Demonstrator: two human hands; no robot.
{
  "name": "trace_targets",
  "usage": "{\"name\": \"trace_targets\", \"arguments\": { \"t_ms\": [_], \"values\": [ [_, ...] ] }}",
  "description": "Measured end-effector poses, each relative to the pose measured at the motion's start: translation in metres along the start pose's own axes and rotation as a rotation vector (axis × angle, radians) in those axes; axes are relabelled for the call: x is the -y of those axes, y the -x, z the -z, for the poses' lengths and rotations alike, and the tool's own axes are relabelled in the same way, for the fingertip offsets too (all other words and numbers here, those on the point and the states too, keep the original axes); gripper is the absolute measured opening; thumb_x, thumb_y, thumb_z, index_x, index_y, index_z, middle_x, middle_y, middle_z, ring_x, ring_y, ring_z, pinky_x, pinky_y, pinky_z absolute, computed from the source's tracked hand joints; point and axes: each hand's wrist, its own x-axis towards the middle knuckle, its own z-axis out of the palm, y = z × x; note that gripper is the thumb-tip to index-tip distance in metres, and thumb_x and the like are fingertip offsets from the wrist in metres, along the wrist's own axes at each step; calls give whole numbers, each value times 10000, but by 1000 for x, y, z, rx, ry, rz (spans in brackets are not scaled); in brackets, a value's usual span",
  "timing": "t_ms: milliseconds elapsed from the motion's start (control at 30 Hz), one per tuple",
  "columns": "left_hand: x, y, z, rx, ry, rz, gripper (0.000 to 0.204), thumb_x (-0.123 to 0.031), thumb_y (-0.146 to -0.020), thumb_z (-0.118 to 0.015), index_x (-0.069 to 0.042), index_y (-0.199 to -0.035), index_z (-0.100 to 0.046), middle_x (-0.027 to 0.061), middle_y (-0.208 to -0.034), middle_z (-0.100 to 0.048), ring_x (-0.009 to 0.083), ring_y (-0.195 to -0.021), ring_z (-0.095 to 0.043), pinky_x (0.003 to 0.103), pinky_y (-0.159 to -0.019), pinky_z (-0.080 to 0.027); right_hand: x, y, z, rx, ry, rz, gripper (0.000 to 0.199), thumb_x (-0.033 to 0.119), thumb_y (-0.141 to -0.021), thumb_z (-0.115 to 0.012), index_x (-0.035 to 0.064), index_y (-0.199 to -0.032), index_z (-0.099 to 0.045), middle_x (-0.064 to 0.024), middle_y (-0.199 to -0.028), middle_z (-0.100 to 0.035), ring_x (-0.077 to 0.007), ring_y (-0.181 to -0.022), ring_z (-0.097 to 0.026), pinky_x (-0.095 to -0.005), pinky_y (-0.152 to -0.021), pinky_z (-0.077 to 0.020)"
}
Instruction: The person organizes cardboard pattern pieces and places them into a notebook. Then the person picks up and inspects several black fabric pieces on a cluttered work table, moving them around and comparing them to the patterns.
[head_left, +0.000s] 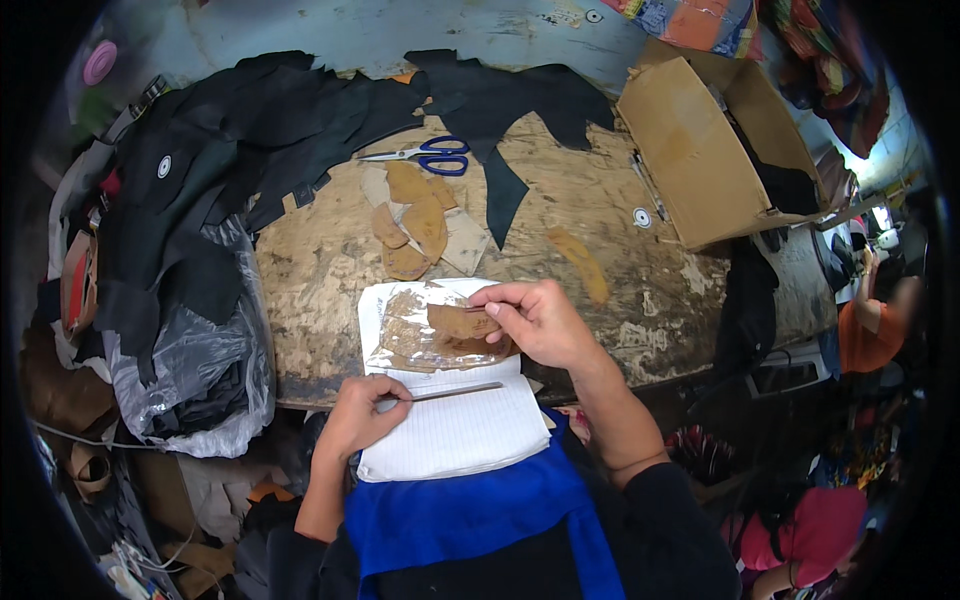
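An open notebook with ruled pages lies across the table's near edge and my blue apron. My left hand is closed at the left end of a thin metal strip, which lies slantwise over the lower page. Above it, my right hand pinches a thin dark-red stick, mostly hidden by the fingers. Its fingertips are over the right side of a brown flat piece. Beneath that piece, a larger worn brown sheet with pale patches covers the upper page.
Blue-handled scissors lie beyond several tan cut pieces. Black material spreads over the table's far left, above a plastic bag. At right stand a cardboard box and, farther off, people in orange and pink.
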Motion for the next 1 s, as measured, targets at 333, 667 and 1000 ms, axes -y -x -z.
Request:
{"name": "trace_targets", "arguments": {
  "t_ms": [333, 667, 1000],
  "values": [
    [-4, -2, 1, -1, -7, 41, 129, -45, -700, -656, 4, -819, -671, 100, -730, -662, 149, -644, -623, 261, -601, -480, -40, 0, 110, -693, -216, -11, 194, 26, -883, -518, -78, -1030, -591, -174, -899, -647, -204, -666, -659, -243, -553, -542],
    [5, -8, -1, 0, 24, -57, 120, -41, -688, -634, -12, -801, -661, 122, -732, -644, 218, -616, -615, 286, -565, -471, -51, -12, 17, -130, 647, 235, 448, 266, -588, -833, -8, -904, -670, -117, -813, -619, -208, -722, -594, -309, -670, -484],
    [6, -6, -1, 3, 27, -2, 109, -24, -690, -634, -8, -793, -665, 102, -756, -659, 193, -690, -635, 277, -626, -484, -48, -13, 7, -104, 264, 53, 193, 72, -727, -725, -9, -820, -576, -78, -800, -607, -164, -747, -598, -267, -682, -483]
  ]
}}
